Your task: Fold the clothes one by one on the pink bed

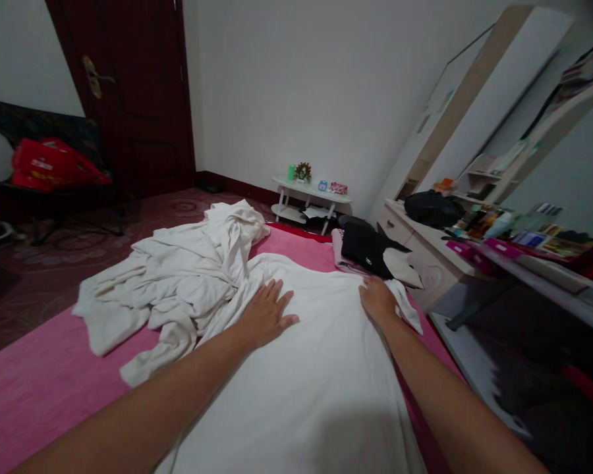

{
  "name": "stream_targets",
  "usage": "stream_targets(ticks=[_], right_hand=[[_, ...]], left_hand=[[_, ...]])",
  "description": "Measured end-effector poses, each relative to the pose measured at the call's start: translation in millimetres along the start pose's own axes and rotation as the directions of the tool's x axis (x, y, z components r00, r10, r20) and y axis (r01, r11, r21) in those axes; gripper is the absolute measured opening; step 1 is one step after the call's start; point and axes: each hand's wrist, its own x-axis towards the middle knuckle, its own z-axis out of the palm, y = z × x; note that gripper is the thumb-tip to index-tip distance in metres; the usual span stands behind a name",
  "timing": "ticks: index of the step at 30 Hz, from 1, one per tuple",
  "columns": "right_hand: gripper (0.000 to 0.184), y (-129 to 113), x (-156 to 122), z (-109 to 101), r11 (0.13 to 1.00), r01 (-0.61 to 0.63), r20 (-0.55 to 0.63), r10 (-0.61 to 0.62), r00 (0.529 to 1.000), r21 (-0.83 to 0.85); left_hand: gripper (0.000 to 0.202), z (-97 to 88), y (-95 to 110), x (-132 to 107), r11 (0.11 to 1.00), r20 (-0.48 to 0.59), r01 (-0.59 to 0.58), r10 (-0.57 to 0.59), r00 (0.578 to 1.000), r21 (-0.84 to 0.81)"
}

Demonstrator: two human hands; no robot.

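A white T-shirt [316,368] lies spread out on the pink bed cover [44,401], its neckline at the far end and a short sleeve showing on the right. My left hand [264,315] rests flat on the upper left of the shirt, fingers spread. At the shirt's upper right shoulder, my right hand [378,301] has its fingers curled in on the fabric; the fingertips are partly hidden. Left of the shirt, touching it, is a loose heap of white clothes [178,270].
Folded dark clothes [370,250] lie at the bed's far right corner. Beyond stands a small white table [301,187] with a plant and a clock. A dresser [425,253] with bottles lines the right side. On the left, a chair bears a red bag [54,164].
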Motion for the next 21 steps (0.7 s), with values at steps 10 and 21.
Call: stream_targets(ticks=[10,21], right_hand=[[0.044,-15,-7,25,0.995,0.101,0.056,-0.102,0.993,0.017],[0.050,-14,-13,16,0.989,-0.146,-0.081,0.143,0.986,-0.027]], left_hand=[[0.068,10.7,-24,34,0.993,0.013,0.080,-0.082,0.997,0.088],[0.051,6.5,-63,97,0.935,-0.055,0.324,-0.320,0.946,0.141]])
